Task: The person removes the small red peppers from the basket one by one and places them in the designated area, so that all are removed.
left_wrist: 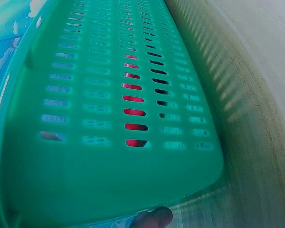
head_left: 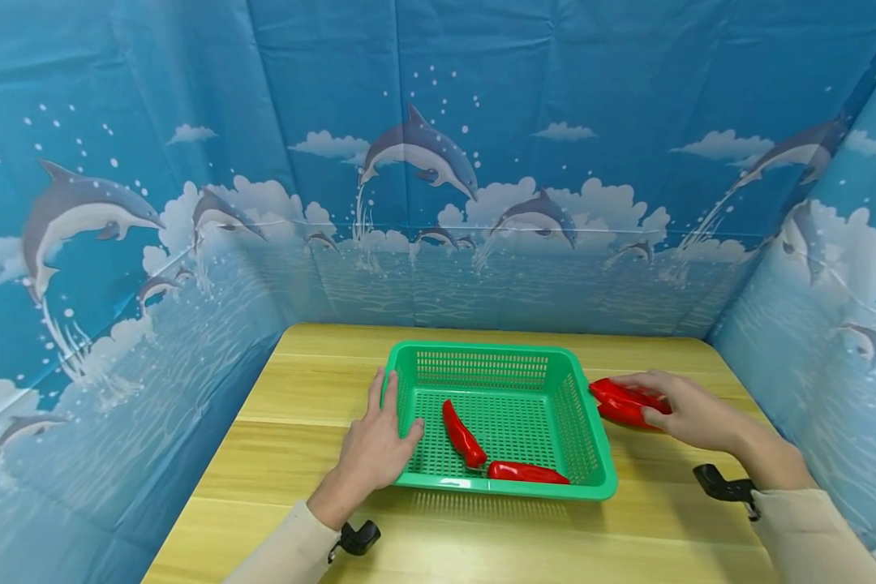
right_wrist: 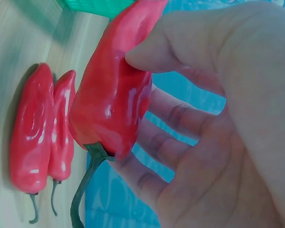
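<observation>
While my left hand [head_left: 376,444] rested at the left rim of the green basket [head_left: 511,487], its two visible fingers reached out slightly apart, the thumb spread wide of them; how the others lay, I couldn't tell. Inside were two peppers: a slanting pepper [head_left: 461,432] toward the left, then a near pepper [head_left: 529,472] lying along the near wall. Right of the basket, my right hand [head_left: 689,410] pinched a held pepper [right_wrist: 109,90] between thumb and fingers, and two loose peppers [right_wrist: 31,133] lay side by side on the table [head_left: 292,454]. With two in and three out, I judged the work partway along.

The basket looked like smooth plastic, pierced with narrow slots. Every pepper was glossy and tapering (shiny enough that I half suspected imitations); those outside had thin green stems. Pale wood grain ran across the tabletop.
</observation>
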A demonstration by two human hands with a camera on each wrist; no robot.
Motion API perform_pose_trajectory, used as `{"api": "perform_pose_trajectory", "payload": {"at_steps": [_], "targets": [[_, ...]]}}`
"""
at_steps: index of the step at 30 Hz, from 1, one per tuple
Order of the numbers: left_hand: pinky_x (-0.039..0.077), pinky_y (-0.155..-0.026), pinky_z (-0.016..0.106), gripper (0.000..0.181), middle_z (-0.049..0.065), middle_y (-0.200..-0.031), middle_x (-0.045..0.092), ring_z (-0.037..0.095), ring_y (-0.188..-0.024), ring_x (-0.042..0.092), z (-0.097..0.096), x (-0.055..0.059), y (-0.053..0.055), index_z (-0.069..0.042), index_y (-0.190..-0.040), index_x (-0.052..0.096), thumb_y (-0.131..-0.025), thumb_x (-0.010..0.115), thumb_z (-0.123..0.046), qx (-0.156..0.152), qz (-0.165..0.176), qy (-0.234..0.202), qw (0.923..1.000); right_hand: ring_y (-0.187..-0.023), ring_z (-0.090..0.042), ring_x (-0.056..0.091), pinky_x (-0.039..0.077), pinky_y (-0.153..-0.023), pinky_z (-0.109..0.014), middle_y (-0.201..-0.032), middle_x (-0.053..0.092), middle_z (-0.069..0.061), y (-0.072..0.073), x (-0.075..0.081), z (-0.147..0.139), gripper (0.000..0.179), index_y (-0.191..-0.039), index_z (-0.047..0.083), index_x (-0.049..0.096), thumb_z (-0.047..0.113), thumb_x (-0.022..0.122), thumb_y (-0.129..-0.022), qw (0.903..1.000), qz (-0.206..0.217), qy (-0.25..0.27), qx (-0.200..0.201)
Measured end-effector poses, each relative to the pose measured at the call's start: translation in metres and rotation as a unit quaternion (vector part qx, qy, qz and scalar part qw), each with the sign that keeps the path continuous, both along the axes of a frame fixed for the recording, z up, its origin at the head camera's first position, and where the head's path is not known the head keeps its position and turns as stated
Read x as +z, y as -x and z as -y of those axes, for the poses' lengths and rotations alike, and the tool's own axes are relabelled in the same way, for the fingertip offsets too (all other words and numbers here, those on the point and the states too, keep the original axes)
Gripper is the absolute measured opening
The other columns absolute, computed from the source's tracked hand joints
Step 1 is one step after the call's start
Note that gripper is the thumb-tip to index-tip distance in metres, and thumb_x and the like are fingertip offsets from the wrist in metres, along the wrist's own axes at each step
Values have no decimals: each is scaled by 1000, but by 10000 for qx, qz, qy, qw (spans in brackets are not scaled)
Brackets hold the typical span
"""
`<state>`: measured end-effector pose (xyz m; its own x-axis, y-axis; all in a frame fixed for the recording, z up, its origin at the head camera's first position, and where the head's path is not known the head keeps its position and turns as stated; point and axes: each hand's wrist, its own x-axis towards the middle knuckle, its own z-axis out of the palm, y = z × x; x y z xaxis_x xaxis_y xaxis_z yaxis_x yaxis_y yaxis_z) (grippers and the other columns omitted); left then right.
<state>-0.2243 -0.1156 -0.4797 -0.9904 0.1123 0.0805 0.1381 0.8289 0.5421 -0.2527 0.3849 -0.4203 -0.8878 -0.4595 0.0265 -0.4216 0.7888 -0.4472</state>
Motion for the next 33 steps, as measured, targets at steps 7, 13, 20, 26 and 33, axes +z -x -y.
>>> {"api": "perform_pose_trajectory", "payload": {"at_steps": [7,13,20,26,33], "targets": [[41,-44,35,95,13,-199,6,19,-43,45,1,0,0,-7,-188,16,-115,66,-43,22,4,14,10000,-128,-44,76,66,-90,-37,-153,72,-29,-2,-6,-9,54,-160,3,69,-1,76,-106,9998,99,-76,-148],[42,-46,36,95,13,-199,6,20,-43,46,0,0,-1,-8,-188,16,-116,65,-44,25,13,0,10000,-128,-46,77,67,-91,-40,-150,74,-29,-2,-15,-16,54,-157,2,70,-1,77,-104,9995,127,-157,-224],[41,-46,36,95,12,-199,6,20,-43,45,0,1,-1,-8,-188,16,-115,65,-44,31,10,7,10000,-131,-49,76,68,-94,-46,-150,76,-28,0,-26,-23,54,-155,1,71,-3,79,-102,9995,168,-185,-199],[41,-44,36,95,12,-199,6,19,-43,44,0,2,-1,-8,-188,16,-115,65,-45,15,16,-34,10000,-126,-45,78,68,-95,-50,-142,80,-22,1,-33,-26,51,-151,2,74,2,84,-101,9992,135,-302,-203],[41,-44,35,95,12,-199,5,19,-43,45,0,2,-1,-8,-188,15,-116,64,-44,2,18,-31,10000,-128,-48,77,68,-99,-56,-141,81,-21,2,-38,-27,45,-146,1,78,5,85,-102,9987,223,-395,-225]]}}
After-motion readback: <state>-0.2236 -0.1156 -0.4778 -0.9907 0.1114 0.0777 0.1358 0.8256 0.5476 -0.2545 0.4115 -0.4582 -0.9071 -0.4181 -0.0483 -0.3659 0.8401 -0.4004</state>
